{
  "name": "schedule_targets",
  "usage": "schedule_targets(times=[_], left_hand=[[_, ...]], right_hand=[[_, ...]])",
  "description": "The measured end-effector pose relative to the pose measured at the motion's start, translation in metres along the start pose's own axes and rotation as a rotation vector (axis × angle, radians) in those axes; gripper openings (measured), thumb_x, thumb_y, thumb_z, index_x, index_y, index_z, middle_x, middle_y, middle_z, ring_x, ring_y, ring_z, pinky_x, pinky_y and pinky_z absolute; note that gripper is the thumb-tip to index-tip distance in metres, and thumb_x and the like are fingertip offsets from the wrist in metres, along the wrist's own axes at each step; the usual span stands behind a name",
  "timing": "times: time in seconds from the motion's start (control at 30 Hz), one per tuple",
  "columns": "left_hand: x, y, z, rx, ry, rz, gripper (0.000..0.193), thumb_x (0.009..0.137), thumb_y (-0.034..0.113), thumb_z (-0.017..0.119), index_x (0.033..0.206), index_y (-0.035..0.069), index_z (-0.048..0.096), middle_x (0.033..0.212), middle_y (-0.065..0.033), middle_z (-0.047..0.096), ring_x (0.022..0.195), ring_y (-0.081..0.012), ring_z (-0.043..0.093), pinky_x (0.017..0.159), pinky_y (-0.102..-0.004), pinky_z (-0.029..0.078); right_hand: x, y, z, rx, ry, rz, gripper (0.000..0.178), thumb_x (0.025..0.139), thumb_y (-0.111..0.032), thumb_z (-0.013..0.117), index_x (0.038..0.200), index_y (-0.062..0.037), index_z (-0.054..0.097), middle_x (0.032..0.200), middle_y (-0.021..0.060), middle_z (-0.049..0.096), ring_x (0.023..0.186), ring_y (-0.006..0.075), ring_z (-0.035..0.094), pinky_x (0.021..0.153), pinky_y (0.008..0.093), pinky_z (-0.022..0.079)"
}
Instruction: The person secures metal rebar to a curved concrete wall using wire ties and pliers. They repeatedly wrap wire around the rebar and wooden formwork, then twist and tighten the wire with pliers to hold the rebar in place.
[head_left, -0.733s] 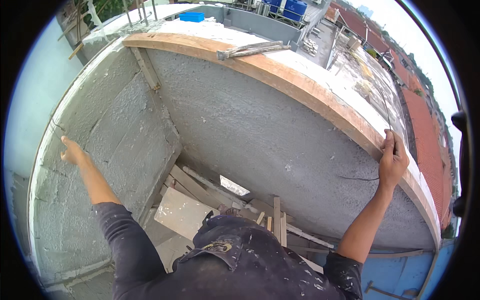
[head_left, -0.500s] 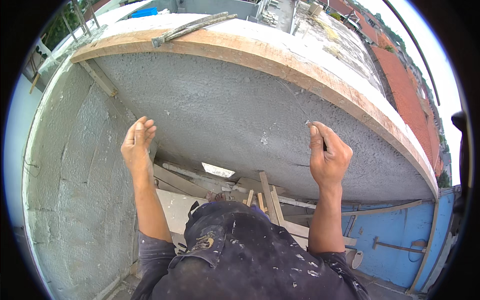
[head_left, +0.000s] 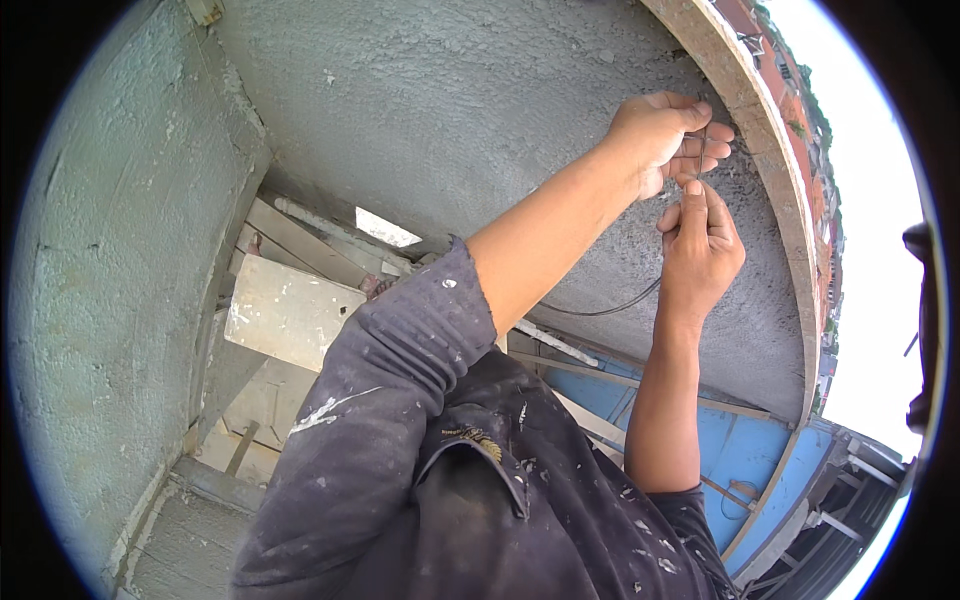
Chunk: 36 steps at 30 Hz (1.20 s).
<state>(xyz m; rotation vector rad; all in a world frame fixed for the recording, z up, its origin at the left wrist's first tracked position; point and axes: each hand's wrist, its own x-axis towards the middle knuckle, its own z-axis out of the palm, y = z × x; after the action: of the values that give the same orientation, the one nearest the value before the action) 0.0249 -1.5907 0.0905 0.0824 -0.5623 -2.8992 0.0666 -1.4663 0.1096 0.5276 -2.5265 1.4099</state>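
Far rough grey wall (head_left: 400,110) fills most of the view; left rough wall (head_left: 120,270) meets it in a corner. Near: wearer's dark shirt (head_left: 560,530), paint-spotted, sleeves pushed up. Blue panel (head_left: 710,450) low on the right. Curved-looking wooden strip (head_left: 770,130) edges the far wall's top on the right. Pale, spotted board (head_left: 280,305) lies at left, below the walls. Left hand (head_left: 665,140) reaches across to the right side, palm showing; its grip is narrow, thumb and forefinger on the wire, other fingers loosely spread. Right hand (head_left: 702,240) is just below it, nearer, thumb and fingertip pinching the wire's lower end. Thin dark wire (head_left: 703,150) runs upright between the two hands, in front of the far wall, near the strip. Second wire length (head_left: 600,313) curves below the hands; can't tell if it's the same piece.
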Motion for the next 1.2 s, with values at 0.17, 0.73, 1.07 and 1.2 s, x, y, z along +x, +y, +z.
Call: schedule_targets(times=[0.17, 0.73, 1.07, 1.2], left_hand=[[0.024, -0.01, -0.005, -0.371, -0.11, -0.162, 0.011, 0.105, 0.01, 0.059, 0.111, 0.001, 0.063, 0.1, -0.0147, 0.075, 0.093, -0.0213, 0.076, 0.078, -0.0344, 0.065], [0.063, -0.025, -0.018, -0.719, -0.28, -0.355, 0.011, 0.109, 0.013, 0.053, 0.105, 0.006, 0.06, 0.088, -0.0036, 0.066, 0.079, -0.0133, 0.067, 0.072, -0.0296, 0.063], [0.057, -0.026, -0.01, -0.702, -0.185, -0.334, 0.008, 0.107, 0.014, 0.059, 0.106, 0.007, 0.062, 0.093, -0.0038, 0.07, 0.081, -0.013, 0.069, 0.072, -0.0255, 0.062], [0.053, -0.024, -0.006, -0.688, -0.178, -0.285, 0.007, 0.106, 0.013, 0.061, 0.105, 0.006, 0.063, 0.096, -0.0039, 0.07, 0.086, -0.0126, 0.07, 0.073, -0.0251, 0.062]], right_hand=[[-0.004, -0.002, 0.009, -0.021, 0.05, -0.024, 0.025, 0.107, -0.017, 0.062, 0.108, 0.0038, 0.076, 0.065, 0.0005, 0.06, 0.057, 0.0023, 0.047, 0.05, 0.02, 0.033], [0.012, -0.008, 0.016, -0.221, 0.004, -0.132, 0.029, 0.104, -0.015, 0.061, 0.086, 0.0016, 0.075, 0.061, -0.0007, 0.059, 0.057, 0.0031, 0.048, 0.05, 0.0233, 0.034], [0.015, -0.005, 0.015, -0.229, 0.05, -0.124, 0.026, 0.104, -0.016, 0.063, 0.095, 0.0021, 0.079, 0.06, -0.0004, 0.059, 0.056, 0.003, 0.048, 0.05, 0.023, 0.035], [0.016, -0.007, 0.015, -0.222, 0.065, -0.115, 0.024, 0.104, -0.016, 0.064, 0.1, 0.0019, 0.079, 0.06, -0.0002, 0.059, 0.055, 0.0027, 0.049, 0.049, 0.0228, 0.036]])
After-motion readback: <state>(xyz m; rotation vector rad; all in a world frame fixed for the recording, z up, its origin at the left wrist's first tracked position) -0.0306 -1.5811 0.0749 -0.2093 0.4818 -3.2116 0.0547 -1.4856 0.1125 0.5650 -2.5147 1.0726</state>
